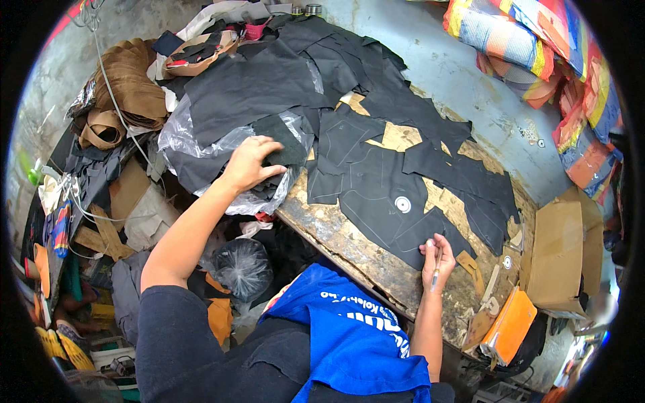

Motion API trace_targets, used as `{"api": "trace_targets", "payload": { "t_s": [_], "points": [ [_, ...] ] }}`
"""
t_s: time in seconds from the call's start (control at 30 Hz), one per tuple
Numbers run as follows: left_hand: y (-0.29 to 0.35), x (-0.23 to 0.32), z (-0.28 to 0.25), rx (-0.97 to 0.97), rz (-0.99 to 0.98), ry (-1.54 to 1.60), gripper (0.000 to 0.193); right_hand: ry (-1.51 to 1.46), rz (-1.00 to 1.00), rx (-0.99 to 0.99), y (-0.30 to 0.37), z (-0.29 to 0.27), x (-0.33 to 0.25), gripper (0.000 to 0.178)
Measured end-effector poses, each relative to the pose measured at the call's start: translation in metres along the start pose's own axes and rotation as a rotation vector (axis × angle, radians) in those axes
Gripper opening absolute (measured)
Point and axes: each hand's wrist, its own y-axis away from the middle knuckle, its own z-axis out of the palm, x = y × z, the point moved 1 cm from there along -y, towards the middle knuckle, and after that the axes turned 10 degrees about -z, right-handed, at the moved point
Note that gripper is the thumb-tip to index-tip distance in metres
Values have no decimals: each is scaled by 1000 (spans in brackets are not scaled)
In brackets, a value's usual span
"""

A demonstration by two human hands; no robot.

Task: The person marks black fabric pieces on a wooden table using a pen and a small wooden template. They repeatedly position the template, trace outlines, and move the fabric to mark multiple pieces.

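Observation:
My left hand (250, 165) reaches over the pile at the left, its thumb and fingers apart. Under its fingertips lies a small black cloth piece (285, 140) on crumpled clear plastic (176, 138). Whether the fingertips press on the cloth, I cannot tell. At the right, my right hand (435, 260) holds a slim pen (437, 262) close to the lower edge of the spread black cloth (369, 201). Pale drawn lines outline angular shapes on this cloth. A white round disc (402, 204) sits on it.
Black sheets (248, 87) cover the back of the worn wooden table (329, 225). Near its right end are an orange block-shaped thing (509, 326), wooden strips (494, 282) and a cardboard box (557, 252). A brown roll (131, 77) and a plastic bag (242, 269) stand left.

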Motion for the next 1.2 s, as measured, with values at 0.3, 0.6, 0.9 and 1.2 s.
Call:
{"api": "trace_targets", "payload": {
  "t_s": [0.3,0.6,0.9,1.2],
  "points": [
    [75,-72,-58,-5,-290,-283,75,70,7,-17,-1,-2,1,25],
    [62,-75,-100,207,-390,-203,19,32,-7,-1,0,-1,3,23],
    [13,75,-134,143,-389,730,27,-122,286,-229,20,56,-58,21],
    [26,174,-27,-136,503,354,35,-569,303,-74,21,30,-57,45]
  ]
}}
